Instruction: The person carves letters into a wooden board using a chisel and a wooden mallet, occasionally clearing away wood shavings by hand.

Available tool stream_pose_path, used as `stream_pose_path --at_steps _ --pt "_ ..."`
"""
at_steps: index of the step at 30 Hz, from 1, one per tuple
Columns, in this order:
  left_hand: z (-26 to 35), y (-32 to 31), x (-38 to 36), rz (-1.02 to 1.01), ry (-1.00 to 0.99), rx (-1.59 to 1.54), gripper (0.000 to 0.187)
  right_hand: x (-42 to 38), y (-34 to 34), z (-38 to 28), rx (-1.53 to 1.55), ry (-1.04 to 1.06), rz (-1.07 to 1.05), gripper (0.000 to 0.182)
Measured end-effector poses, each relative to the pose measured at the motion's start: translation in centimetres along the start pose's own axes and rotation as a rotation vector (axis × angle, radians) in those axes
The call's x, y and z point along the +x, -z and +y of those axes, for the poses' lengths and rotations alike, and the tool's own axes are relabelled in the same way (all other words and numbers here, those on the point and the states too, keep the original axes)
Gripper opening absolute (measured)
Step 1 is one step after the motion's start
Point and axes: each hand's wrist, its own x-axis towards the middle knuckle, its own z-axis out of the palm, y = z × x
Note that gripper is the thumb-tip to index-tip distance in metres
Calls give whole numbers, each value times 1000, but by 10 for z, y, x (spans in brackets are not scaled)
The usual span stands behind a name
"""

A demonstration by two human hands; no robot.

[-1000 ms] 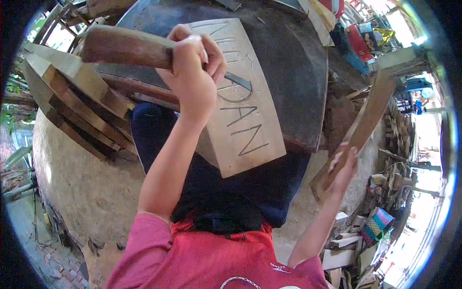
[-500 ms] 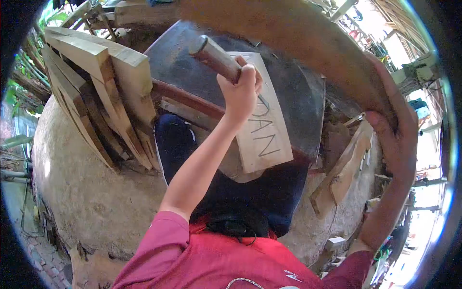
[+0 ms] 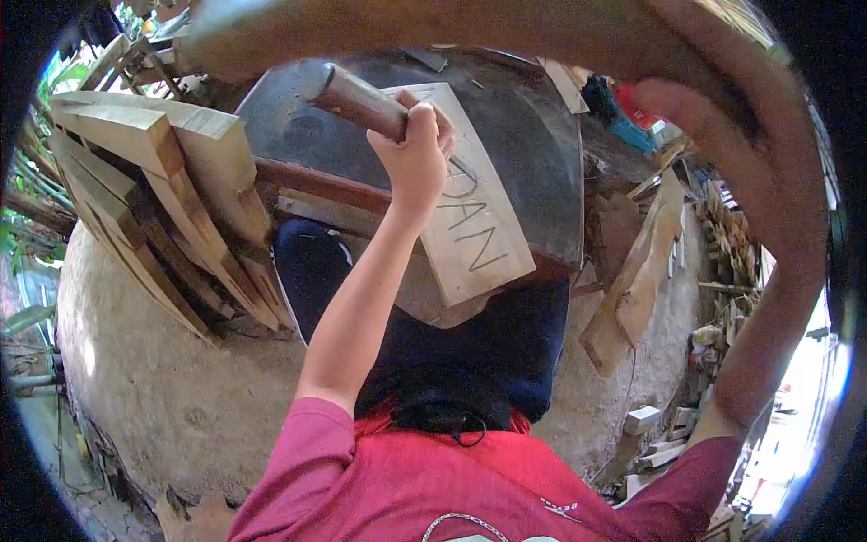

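My left hand [image 3: 415, 158] is closed around the thick wooden handle of a chisel [image 3: 354, 98], which slants down to a pale wooden board [image 3: 459, 282]. Dark outlined letters run along the board; those at its upper end are partly hidden by the hand. The chisel's tip is hard to make out behind my fingers. Raised close to the camera at the upper right, my right hand [image 3: 722, 126] is wrapped round a thick brown wooden club [image 3: 406, 32]. The club sweeps blurred across the top of the view, well above the board.
The board rests on a dark tabletop [image 3: 316, 135] and overhangs its near edge above my lap. Several thick cut timbers [image 3: 203, 154] lean at the left. At the right lie a curved wooden slab [image 3: 637, 271], a small white block [image 3: 642, 419] and piled offcuts [image 3: 736, 253].
My right hand and the club have shifted, the club now reaching further left across the top. The view has moved slightly, so the board appears further left. My left hand keeps hold of the chisel.
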Motion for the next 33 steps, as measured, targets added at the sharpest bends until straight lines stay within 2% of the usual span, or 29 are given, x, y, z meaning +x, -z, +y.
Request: stream_pose_path --at_steps 9,12,33 --pt "0 -1 0 -30 31 -82 23 -1 -4 -2 11 7 -29 47" --pt "0 -1 0 -49 4 8 24 -2 -5 0 21 0 -26 47" --pt "1 3 2 -58 0 39 26 9 -11 -9 35 30 -84 44"
